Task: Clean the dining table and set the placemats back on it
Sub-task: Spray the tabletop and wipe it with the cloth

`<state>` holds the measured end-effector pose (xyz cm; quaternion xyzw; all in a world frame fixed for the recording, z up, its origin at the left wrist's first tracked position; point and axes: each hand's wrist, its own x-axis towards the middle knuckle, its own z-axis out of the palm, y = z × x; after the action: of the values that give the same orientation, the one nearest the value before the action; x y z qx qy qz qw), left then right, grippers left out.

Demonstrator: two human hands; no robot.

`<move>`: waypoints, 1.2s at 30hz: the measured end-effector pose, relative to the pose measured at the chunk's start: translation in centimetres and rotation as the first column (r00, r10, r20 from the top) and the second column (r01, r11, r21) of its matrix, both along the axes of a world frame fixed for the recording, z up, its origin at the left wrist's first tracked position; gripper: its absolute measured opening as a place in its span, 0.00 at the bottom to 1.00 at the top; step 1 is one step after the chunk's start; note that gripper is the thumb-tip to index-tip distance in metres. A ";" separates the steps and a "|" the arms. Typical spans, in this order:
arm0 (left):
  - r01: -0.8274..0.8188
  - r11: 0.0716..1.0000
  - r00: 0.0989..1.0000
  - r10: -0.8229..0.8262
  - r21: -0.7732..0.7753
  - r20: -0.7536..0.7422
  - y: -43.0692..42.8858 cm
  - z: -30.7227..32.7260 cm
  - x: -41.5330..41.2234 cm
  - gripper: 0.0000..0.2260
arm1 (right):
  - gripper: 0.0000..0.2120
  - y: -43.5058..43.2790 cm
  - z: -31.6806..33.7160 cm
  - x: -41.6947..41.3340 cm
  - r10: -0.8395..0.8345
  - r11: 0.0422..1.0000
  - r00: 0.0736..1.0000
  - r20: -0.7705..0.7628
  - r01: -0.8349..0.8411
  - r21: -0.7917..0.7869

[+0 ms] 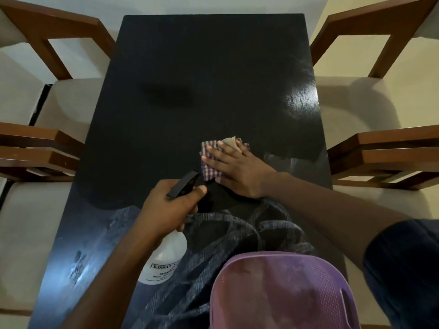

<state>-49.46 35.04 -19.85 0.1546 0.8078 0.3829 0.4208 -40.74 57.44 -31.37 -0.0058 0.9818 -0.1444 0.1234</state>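
Observation:
The black dining table (194, 74) runs away from me, with wet smears on its near half. My right hand (235, 169) lies flat on a purple-and-white checked cloth (209, 160) near the table's middle, fingers spread over it. My left hand (171, 205) grips a white spray bottle (164, 260) by its black trigger head (184, 184), just left of the cloth. No placemat can be made out on the tabletop.
Four wooden chairs with pale seats flank the table: two on the left (54, 39) (40, 148) and two on the right (370, 36) (389, 153). A purple plastic object (285, 293) with a perforated side sits at the near edge, below my arms.

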 end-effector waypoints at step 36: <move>0.224 0.975 0.974 -0.223 -0.013 0.042 3.5 1.4 3.8 0.14 | 0.29 5.6 1.8 21.5 -0.242 0.966 0.946 0.214 0.256 -0.040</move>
<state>-45.70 38.57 -18.46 0.2330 0.7800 0.3291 0.4786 -19.21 63.06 -29.57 0.1292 0.9510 -0.1915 0.2055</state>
